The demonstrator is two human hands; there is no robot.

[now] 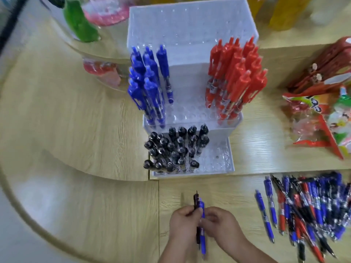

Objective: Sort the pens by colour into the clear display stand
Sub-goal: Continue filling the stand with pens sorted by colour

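Our left hand point(182, 223) grips a black pen point(196, 200); our right hand point(218, 223) pinches a blue pen point(202, 207) touching it. We judge the step as splitting this pair. Next, seat each by colour in the stand point(190, 21); the packed black cluster point(174, 149) crowds its free holes. The pile point(307, 211) lies right

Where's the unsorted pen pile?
Head view, lower right: the pile lies on the table, right of the right hand and in front of the snack bags.
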